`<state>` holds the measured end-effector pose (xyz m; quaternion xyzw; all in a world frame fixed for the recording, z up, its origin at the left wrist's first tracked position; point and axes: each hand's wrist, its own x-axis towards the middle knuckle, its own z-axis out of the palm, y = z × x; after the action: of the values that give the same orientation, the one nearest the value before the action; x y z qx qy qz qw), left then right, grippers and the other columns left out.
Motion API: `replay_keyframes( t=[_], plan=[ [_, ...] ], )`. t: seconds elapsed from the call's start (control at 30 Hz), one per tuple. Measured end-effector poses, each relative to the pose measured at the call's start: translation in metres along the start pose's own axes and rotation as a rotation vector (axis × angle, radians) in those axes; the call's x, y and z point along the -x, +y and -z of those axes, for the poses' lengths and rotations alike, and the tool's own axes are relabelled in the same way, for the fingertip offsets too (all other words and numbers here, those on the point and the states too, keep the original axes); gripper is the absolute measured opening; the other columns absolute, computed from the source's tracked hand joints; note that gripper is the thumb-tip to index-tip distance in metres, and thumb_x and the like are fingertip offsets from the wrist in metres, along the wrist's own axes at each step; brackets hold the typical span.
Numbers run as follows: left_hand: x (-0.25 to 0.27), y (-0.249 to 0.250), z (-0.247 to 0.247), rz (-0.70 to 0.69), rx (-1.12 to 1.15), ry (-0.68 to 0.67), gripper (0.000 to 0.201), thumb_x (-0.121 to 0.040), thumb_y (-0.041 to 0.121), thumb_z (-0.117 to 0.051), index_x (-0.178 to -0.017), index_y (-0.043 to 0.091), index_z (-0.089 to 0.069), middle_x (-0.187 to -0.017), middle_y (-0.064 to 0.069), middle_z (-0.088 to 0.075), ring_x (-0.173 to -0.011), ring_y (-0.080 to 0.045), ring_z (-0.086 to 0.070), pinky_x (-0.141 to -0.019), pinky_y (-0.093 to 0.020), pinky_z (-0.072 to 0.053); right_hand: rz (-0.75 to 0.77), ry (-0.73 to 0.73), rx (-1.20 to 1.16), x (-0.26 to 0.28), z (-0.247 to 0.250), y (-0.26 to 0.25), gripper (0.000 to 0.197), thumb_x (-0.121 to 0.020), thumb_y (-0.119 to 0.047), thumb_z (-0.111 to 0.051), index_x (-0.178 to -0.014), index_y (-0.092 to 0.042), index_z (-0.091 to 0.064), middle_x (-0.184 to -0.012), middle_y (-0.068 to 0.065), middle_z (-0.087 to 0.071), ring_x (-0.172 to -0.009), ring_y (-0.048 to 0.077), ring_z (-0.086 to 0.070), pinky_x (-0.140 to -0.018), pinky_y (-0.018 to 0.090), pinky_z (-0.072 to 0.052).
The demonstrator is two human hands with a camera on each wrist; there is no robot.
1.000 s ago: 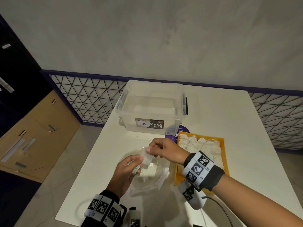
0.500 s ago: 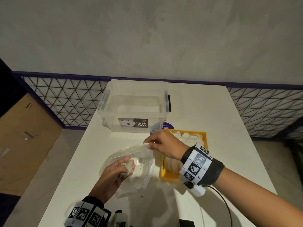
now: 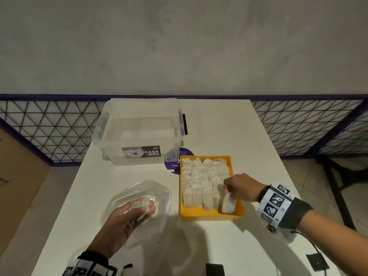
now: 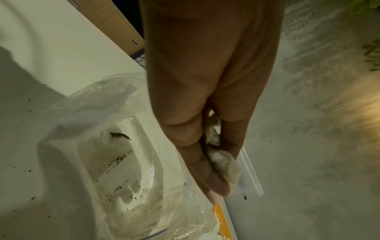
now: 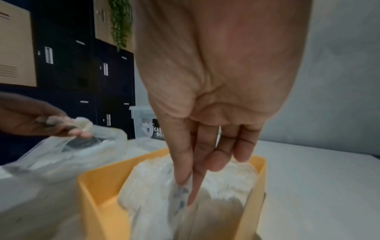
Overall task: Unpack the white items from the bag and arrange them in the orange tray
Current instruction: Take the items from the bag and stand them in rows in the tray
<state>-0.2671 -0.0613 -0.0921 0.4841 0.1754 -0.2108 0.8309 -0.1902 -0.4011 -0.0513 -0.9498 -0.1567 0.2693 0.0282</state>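
An orange tray (image 3: 211, 215) (image 5: 96, 191) holds several white sachets (image 3: 203, 176) standing in rows. My right hand (image 3: 237, 188) (image 5: 185, 186) pinches one white sachet (image 3: 228, 204) (image 5: 180, 204) between thumb and forefinger at the tray's near right corner. To the tray's left lies a clear plastic bag (image 3: 159, 200) (image 4: 115, 162), crumpled on the white table. Over its mouth my left hand (image 3: 137, 210) (image 4: 218, 170) grips another white sachet (image 3: 148, 204) (image 4: 224, 165) in curled fingers. Dark crumbs lie inside the bag.
A clear lidded storage box (image 3: 139, 134) stands behind the bag, with a purple round sticker (image 3: 175, 162) on the table (image 3: 229, 136) beside it. A wire fence (image 3: 298, 126) runs behind the table. A small black object (image 3: 316, 262) sits at the near right edge.
My right hand moved right from the bag to the tray's near right corner, carrying a sachet. My left hand stays at the bag with another sachet. The camera tilted.
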Motion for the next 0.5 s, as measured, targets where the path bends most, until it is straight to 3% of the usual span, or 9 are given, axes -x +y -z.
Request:
replay_keyframes(
  t=[0.13,0.2,0.3,0.37,0.43,0.5],
  plan=[
    [-0.002,0.000,-0.001,-0.004,-0.052,-0.002,0.026,-0.088,-0.005,-0.051,-0.112,-0.013,-0.058,-0.114,-0.028,-0.066,-0.101,-0.029,-0.070,-0.071,-0.020,-0.057,-0.023,0.017,0.152,-0.004,-0.022,-0.001,0.011,-0.086,-0.015,-0.046,-0.089,-0.025,-0.052,-0.107,0.005,-0.063,-0.106,0.023,-0.052,-0.088,0.029,-0.028],
    [-0.002,0.001,-0.001,0.006,-0.084,-0.003,0.024,-0.089,-0.003,-0.052,-0.109,-0.013,-0.060,-0.113,-0.027,-0.067,-0.105,-0.030,-0.067,-0.073,-0.020,-0.056,-0.037,0.039,0.264,-0.006,-0.027,-0.002,0.016,-0.087,-0.018,-0.044,-0.097,-0.021,-0.057,-0.109,0.005,-0.062,-0.109,0.024,-0.048,-0.093,0.031,-0.028],
    [0.001,0.002,-0.006,0.015,-0.117,-0.013,0.017,-0.091,0.001,-0.051,-0.087,-0.003,-0.067,-0.108,-0.026,-0.067,-0.105,-0.030,-0.066,-0.076,-0.020,-0.055,-0.067,0.081,0.378,-0.007,-0.028,-0.001,0.024,-0.086,-0.023,-0.048,-0.105,-0.014,-0.059,-0.112,0.006,-0.060,-0.112,0.025,-0.046,-0.095,0.034,-0.031],
    [0.003,0.002,-0.007,0.012,-0.105,0.009,0.020,-0.092,0.002,-0.050,-0.085,-0.003,-0.069,-0.110,-0.029,-0.067,-0.106,-0.031,-0.066,-0.077,-0.022,-0.056,-0.074,0.157,0.398,-0.006,-0.024,-0.006,0.027,-0.067,-0.029,-0.070,-0.088,-0.014,-0.064,-0.092,0.005,-0.064,-0.094,0.025,-0.055,-0.081,0.035,-0.043],
    [0.002,0.002,-0.007,0.011,-0.086,0.027,0.023,-0.091,0.003,-0.052,-0.103,-0.011,-0.065,-0.113,-0.031,-0.065,-0.109,-0.035,-0.065,-0.078,-0.023,-0.057,-0.037,0.229,0.390,-0.010,-0.023,-0.008,0.039,-0.030,-0.027,-0.084,-0.061,-0.019,-0.062,-0.062,0.001,-0.059,-0.063,0.020,-0.058,-0.054,0.031,-0.046],
    [0.001,0.003,-0.009,0.014,-0.046,0.035,0.032,-0.091,0.003,-0.052,-0.116,-0.015,-0.059,-0.115,-0.031,-0.065,-0.106,-0.034,-0.066,-0.077,-0.025,-0.057,0.005,0.319,0.342,-0.015,-0.021,-0.017,0.043,-0.024,-0.027,-0.085,-0.060,-0.022,-0.062,-0.059,-0.001,-0.056,-0.058,0.018,-0.056,-0.049,0.029,-0.045]
  ],
)
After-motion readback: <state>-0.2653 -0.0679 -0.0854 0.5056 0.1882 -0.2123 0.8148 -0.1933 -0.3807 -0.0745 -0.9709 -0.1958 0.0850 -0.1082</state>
